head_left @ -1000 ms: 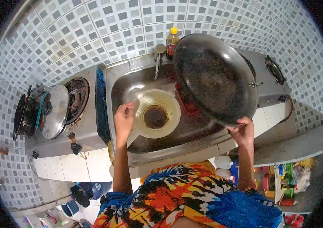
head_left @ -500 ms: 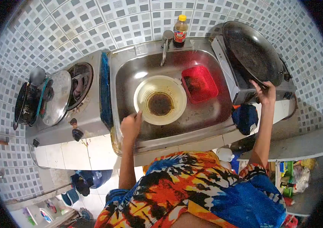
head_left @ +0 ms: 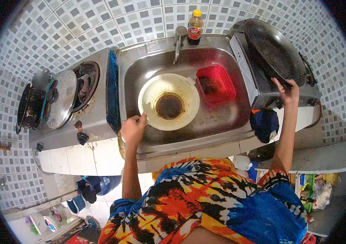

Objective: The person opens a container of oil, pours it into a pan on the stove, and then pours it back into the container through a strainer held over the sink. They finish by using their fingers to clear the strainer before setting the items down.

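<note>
My left hand (head_left: 134,129) is closed on the near left rim of a pale yellow plastic basin (head_left: 148,90) in the sink. Dark brown liquid with residue covers the basin's bottom. On the right, my right hand (head_left: 288,92) pinches the near rim of a large dark frying pan (head_left: 272,46), its thumb and fingers on either side of the edge. The pan sits tilted over the right-hand stove. Beside the basin, a red plastic tub (head_left: 226,87) holds some dark residue.
A steel sink (head_left: 226,126) with a faucet (head_left: 178,38) lies ahead, a yellow-capped bottle (head_left: 195,28) behind it. The left stove (head_left: 65,130) carries a glass lid (head_left: 62,99) and a black pot (head_left: 28,105). A dark cloth (head_left: 264,125) hangs below the right stove.
The basin has shifted slightly left and looks a little larger, with my left hand still on its rim. My right hand and the pan have moved slightly right and up in view.
</note>
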Demonstrator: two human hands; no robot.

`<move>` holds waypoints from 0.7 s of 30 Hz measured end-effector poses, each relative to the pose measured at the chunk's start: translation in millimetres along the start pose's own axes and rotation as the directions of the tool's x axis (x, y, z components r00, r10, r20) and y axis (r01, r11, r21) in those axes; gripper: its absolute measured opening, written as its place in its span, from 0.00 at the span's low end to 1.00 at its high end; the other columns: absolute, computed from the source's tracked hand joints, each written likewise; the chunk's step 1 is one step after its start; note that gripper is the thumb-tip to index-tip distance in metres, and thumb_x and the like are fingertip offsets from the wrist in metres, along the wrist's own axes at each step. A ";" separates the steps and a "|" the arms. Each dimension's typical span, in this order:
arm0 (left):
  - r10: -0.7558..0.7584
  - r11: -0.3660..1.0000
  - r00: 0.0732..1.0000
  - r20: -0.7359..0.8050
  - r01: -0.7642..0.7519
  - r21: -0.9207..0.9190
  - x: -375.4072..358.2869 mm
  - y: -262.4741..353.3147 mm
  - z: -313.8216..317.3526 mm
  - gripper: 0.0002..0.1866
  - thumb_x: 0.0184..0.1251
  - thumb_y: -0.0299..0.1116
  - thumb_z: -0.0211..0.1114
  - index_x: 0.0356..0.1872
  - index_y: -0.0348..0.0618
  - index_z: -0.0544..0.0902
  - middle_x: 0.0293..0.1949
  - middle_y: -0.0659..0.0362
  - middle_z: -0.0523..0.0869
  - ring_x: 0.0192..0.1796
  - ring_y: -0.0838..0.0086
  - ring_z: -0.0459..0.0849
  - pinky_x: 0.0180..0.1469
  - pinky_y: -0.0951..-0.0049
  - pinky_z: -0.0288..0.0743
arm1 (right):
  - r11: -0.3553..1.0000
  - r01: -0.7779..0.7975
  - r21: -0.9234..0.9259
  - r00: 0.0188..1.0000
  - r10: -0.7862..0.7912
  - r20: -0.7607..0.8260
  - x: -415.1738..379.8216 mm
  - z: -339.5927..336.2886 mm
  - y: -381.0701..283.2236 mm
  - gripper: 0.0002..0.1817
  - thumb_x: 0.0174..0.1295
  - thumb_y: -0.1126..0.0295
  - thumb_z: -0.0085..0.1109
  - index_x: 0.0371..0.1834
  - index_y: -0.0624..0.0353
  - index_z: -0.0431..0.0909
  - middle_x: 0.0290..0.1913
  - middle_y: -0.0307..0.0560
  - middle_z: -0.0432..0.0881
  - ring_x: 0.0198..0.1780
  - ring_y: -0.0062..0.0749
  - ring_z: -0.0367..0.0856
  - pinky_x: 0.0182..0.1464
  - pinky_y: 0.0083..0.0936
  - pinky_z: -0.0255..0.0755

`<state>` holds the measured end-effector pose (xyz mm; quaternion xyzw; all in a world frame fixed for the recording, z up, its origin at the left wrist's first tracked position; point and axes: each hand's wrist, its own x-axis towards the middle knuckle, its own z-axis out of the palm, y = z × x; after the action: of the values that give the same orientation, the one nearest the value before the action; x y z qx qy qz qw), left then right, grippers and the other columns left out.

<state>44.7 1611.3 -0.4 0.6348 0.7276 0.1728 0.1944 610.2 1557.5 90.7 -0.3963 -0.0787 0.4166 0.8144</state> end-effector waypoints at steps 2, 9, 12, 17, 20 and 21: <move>-0.008 1.000 1.000 0.006 0.009 -0.023 -0.1 3.2 -7.0 0.27 0.60 0.60 0.57 0.33 0.45 0.88 0.27 0.46 0.84 0.35 0.51 0.84 0.40 0.59 0.75 | 0.999 -0.040 0.018 0.999 0.040 -0.020 -2.1 0.8 -0.2 0.16 0.54 0.81 0.50 0.44 0.80 0.63 0.55 0.79 0.67 0.56 0.81 0.67 0.55 0.59 0.76; 0.022 0.996 1.000 -0.009 -0.023 -0.081 1.1 17.5 -31.4 0.25 0.61 0.56 0.59 0.28 0.41 0.87 0.19 0.49 0.82 0.28 0.54 0.84 0.34 0.62 0.74 | 0.993 -0.111 0.040 0.990 0.107 0.094 -14.8 -7.0 1.5 0.27 0.59 0.70 0.60 0.54 0.77 0.59 0.59 0.80 0.63 0.59 0.76 0.67 0.58 0.52 0.75; 0.024 0.988 1.000 0.018 -0.021 -0.152 2.8 22.2 -41.8 0.27 0.62 0.57 0.59 0.26 0.40 0.86 0.12 0.54 0.78 0.21 0.63 0.82 0.31 0.67 0.73 | 0.992 -0.127 0.023 0.981 0.122 0.150 -29.9 -3.2 8.0 0.33 0.58 0.64 0.63 0.58 0.76 0.58 0.60 0.81 0.62 0.60 0.71 0.69 0.58 0.50 0.75; 0.060 0.985 0.998 0.025 -0.055 -0.164 9.2 21.2 -55.0 0.29 0.63 0.58 0.58 0.22 0.39 0.85 0.11 0.56 0.77 0.18 0.68 0.79 0.29 0.69 0.72 | 0.994 -0.001 0.106 0.998 0.007 -0.057 -59.5 15.8 26.5 0.32 0.58 0.60 0.63 0.57 0.65 0.56 0.62 0.81 0.59 0.60 0.70 0.69 0.57 0.49 0.75; 0.062 0.970 0.997 0.037 -0.052 -0.237 13.2 20.0 -61.5 0.30 0.63 0.58 0.59 0.19 0.37 0.83 0.10 0.57 0.76 0.16 0.72 0.76 0.26 0.69 0.69 | 0.996 -0.017 0.092 0.998 0.011 0.067 -57.2 -1.2 34.1 0.31 0.58 0.60 0.63 0.55 0.61 0.55 0.63 0.81 0.59 0.61 0.70 0.69 0.56 0.49 0.76; 0.059 0.971 0.998 0.035 -0.050 -0.235 13.4 21.1 -64.2 0.30 0.63 0.58 0.59 0.19 0.37 0.83 0.10 0.57 0.76 0.16 0.72 0.76 0.26 0.69 0.69 | 0.996 -0.020 0.092 0.998 0.013 0.069 -59.2 -2.0 37.8 0.31 0.58 0.60 0.63 0.55 0.61 0.55 0.63 0.81 0.59 0.61 0.70 0.69 0.56 0.49 0.76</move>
<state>29.0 1627.0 64.8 0.6306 0.6802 0.2494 0.2782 549.9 1525.3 74.5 -0.3443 -0.0837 0.4398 0.8253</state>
